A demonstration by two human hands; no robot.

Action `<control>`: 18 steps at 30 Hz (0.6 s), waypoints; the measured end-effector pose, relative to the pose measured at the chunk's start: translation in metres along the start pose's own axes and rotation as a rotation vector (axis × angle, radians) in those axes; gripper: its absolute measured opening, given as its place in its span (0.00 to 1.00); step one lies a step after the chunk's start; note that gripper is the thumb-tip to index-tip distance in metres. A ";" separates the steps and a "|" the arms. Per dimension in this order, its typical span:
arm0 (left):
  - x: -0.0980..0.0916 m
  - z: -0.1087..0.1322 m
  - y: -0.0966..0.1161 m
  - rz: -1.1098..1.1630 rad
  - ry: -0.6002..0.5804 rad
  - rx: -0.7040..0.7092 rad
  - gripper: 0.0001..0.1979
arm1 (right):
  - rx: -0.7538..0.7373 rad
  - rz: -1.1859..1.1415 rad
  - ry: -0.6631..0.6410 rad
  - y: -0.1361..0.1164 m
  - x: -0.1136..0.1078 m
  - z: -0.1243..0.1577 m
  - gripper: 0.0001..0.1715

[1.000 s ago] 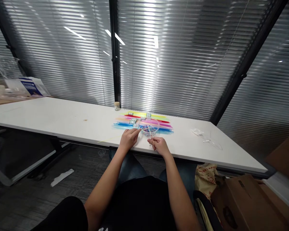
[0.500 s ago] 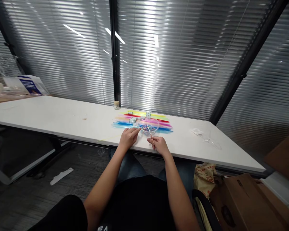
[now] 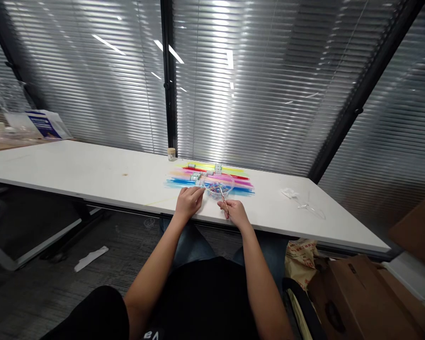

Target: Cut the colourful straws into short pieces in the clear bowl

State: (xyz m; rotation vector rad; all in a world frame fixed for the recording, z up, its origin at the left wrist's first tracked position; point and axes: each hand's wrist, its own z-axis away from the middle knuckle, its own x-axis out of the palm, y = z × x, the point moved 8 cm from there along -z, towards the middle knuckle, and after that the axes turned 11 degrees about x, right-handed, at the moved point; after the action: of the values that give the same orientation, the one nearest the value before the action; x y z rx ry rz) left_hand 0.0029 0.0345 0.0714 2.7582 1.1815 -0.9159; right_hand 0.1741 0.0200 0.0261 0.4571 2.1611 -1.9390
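Fingers of the right hand are closed in a grip; those of the left hand are bunched, on what I cannot tell. On the table ahead, strips lie crosswise, with the bowl at their near edge, just beyond and between both hands, left fingertips nearer. Right-held scissors point away, slightly left, tip over the bowl's bits.

Black short-sleeved top, white lettering; blue jeans; forearms bare.
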 end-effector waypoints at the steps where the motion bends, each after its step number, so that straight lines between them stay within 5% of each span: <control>1: 0.000 0.000 0.000 -0.002 0.000 0.002 0.11 | 0.002 -0.002 0.001 0.000 0.000 0.000 0.29; 18: 0.002 0.001 -0.002 0.015 -0.016 -0.020 0.12 | 0.012 -0.106 0.016 0.000 -0.002 0.001 0.27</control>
State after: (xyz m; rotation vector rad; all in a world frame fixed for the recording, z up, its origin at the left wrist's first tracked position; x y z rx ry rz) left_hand 0.0027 0.0368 0.0702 2.7350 1.1601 -0.9187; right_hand 0.1758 0.0185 0.0269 0.3682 2.2267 -2.0106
